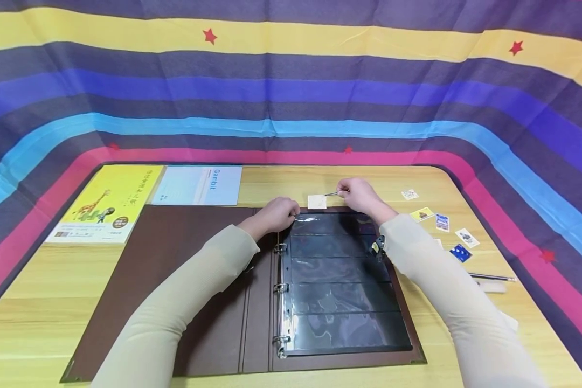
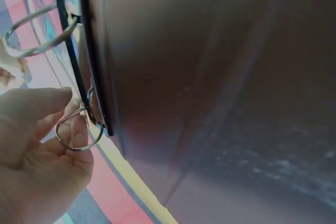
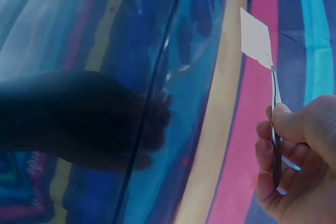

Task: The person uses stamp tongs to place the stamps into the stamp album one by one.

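A brown ring binder [image 1: 213, 334] lies spread on the table, its right side bearing a black stock page [image 1: 344, 296] with clear strip pockets. My left hand [image 1: 275, 215] is at the page's top inner corner, thumb and fingertips pinching the edge beside the top metal ring [image 2: 79, 148]. Beyond the page's top edge, my right hand [image 1: 361, 195] holds slim metal tweezers [image 3: 275, 129] between thumb and fingers. A small pale stamp [image 3: 255, 38] is gripped by one edge at the tweezer tips, above the top pocket in the head view.
Several loose stamps [image 1: 442, 222] are scattered right of the binder. A dark thin stick [image 1: 492, 277] and a whitish strip [image 1: 494, 288] lie nearer on that side. Back left are a yellow book [image 1: 106, 205] and a pale blue Gambit pad [image 1: 199, 186]. Striped cloth [image 1: 291, 102] surrounds the table.
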Demonstrator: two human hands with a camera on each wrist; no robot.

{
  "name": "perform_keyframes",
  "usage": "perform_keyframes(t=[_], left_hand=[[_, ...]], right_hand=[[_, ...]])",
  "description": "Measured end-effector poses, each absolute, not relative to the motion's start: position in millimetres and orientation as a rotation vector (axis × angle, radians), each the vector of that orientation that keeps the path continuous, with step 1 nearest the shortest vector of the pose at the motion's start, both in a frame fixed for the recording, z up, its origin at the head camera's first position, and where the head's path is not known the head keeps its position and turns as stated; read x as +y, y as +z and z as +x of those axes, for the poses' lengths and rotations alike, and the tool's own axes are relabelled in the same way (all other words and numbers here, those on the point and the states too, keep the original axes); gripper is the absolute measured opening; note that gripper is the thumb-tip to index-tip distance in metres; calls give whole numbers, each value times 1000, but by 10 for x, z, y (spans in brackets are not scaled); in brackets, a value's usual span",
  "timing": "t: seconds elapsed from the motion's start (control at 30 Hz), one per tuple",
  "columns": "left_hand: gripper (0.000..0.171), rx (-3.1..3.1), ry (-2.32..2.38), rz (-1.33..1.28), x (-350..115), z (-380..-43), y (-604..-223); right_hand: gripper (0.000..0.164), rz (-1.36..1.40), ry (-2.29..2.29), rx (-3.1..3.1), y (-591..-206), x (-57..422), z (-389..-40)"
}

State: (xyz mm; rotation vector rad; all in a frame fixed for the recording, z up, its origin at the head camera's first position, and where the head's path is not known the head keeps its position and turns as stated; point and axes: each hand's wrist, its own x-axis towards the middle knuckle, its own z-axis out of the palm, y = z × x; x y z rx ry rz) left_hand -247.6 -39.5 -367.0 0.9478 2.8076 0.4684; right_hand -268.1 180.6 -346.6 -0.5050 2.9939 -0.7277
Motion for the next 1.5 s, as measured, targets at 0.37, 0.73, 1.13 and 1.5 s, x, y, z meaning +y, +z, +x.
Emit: perform_keyframes(t=[0.37, 0.73, 1.13, 1.5], left_hand=[[12, 2784, 587, 878, -372, -2506, -3672], [13, 2781, 578, 840, -364, -2506, -3663], [11, 2771, 599, 774, -362, -2504, -3664], [11, 2764, 574, 768, -357, -2537, -3672]], right_hand=[[7, -635, -620, 2969, -3614, 1723, -2672], [11, -752, -479, 2917, -3559, 1692, -2618], [8, -804, -473, 2909, -3596, 1641, -2660], [8, -810, -532, 2849, -3591, 1472, -2688]])
